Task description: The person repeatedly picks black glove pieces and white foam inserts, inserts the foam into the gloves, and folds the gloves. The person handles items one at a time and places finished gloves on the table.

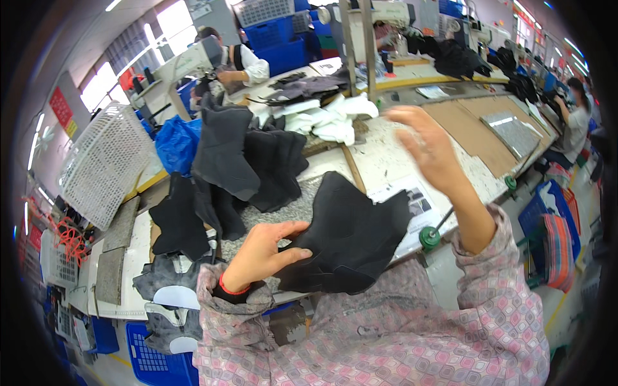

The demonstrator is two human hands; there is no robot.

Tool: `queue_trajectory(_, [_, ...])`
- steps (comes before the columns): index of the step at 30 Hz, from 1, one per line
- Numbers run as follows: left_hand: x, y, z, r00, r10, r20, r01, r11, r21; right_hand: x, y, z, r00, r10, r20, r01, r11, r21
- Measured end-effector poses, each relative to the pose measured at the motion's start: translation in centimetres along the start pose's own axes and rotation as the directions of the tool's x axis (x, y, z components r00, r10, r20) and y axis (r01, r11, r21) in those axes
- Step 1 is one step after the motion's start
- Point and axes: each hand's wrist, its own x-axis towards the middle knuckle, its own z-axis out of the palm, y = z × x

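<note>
the left hand [261, 254] grips a black fabric piece [351, 235] by its left edge, thumb on top and fingers curled under, holding it up above the near edge of the surface [386, 164]. the piece is dark, stiff-looking and irregular in outline, with pointed corners on its right side. the right hand [428, 145] is raised over the surface, well apart from the piece, fingers loosely spread and holding nothing; it is a little blurred. both arms wear a pink patterned sleeve [412, 334], and a red band [230, 287] sits on the left wrist.

on the surface behind the held piece lies a pile of black pieces [248, 157], some draped over one another, and further back a heap of white cloth [328, 119]. a printed sheet of paper [412, 196] lies just right of the held piece. to the left a white plastic basket [103, 164] leans on its side beside a blue bag [175, 145]. blue crates [158, 363] stand under the surface. further back another person [241, 61] sits at a sewing machine [187, 64], and a second one [576, 119] is at the far right.
</note>
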Motion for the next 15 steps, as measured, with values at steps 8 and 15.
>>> queue_trajectory(8, [1.9, 2.7, 3.5, 0.950, 0.294, -0.103, -0.201, 0.831, 0.518, -4.2, -2.5, 7.3, 0.912, -0.126, 0.390, 0.126, 0.992, 0.025])
queue_trajectory(15, [-1.6, 1.8, 6.8, 0.962, 0.136, -0.235, -0.096, 0.980, 0.172, -7.0, -3.0, 10.1, 0.982, -0.178, 0.057, 0.136, 0.888, 0.439])
